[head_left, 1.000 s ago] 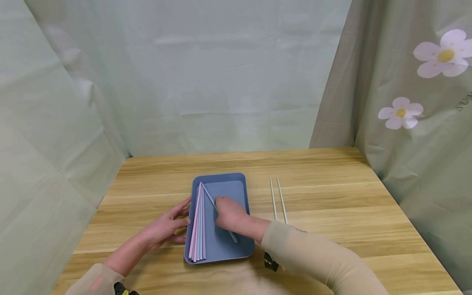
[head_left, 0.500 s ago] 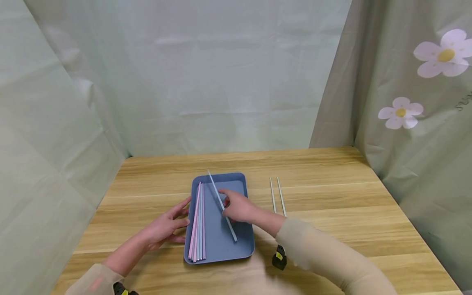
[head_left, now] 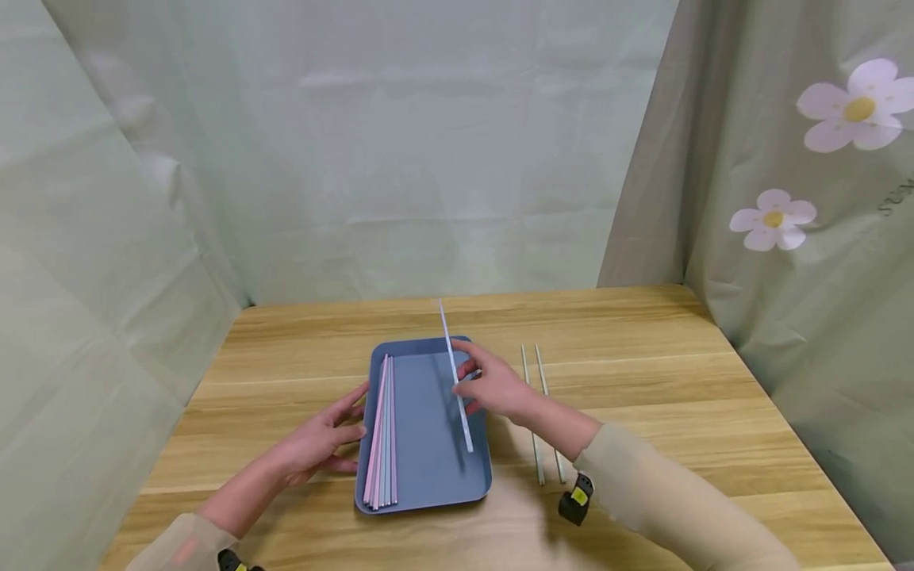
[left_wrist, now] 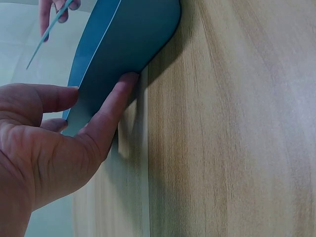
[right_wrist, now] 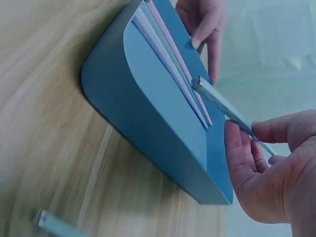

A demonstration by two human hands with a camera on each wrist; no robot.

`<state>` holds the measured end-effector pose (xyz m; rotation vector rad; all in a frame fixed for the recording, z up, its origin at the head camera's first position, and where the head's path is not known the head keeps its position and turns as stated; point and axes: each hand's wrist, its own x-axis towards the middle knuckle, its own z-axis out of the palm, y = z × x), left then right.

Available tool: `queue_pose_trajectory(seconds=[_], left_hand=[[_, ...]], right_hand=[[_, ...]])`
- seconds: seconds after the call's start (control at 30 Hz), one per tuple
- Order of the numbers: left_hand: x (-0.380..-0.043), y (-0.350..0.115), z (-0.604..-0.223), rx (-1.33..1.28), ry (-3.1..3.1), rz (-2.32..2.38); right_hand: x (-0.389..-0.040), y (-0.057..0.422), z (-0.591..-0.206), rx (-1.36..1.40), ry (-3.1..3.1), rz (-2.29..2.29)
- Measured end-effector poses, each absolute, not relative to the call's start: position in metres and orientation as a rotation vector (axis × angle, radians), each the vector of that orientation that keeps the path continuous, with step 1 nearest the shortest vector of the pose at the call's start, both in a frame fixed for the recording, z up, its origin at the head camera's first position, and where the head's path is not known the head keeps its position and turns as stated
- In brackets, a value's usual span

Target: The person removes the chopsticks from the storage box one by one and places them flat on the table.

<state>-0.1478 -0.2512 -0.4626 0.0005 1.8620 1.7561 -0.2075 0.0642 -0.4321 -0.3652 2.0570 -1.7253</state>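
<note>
Right hand (head_left: 493, 386) pinches one slim, pale, straight stick (head_left: 453, 366), tilted above the blue-grey rectangular tray (head_left: 428, 444); narrow hold, could swivel and drop. Left hand (head_left: 324, 440) spread against its side; a bump may shift it. Forearm (head_left: 560, 424) crosses two pale-green slim sticks (head_left: 542, 373) on the wood-grain surface (head_left: 657, 365): could roll them.

Pale chopstick (right_wrist: 224, 107), tilted, over blue tray (head_left: 424, 428)

1 tray (head_left: 428, 428), 1 table (head_left: 678, 396). 1 held chopstick (head_left: 453, 363), 2 loose chopsticks (head_left: 525, 369), 1 bundle (head_left: 382, 444) in the tray, stick count unclear. 1 left hand (head_left: 324, 438), 1 right hand (head_left: 494, 387), 2 wrist devices (head_left: 575, 500), 2 printed flowers (head_left: 773, 220).
</note>
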Motion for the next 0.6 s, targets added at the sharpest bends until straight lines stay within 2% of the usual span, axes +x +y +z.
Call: queue_pose_trajectory(seconds=[0.6], left_hand=[[-0.151, -0.252, -0.465, 0.002, 1.87, 1.757]], right_hand=[[-0.205, 0.139, -0.432, -0.203, 2.078, -1.779]])
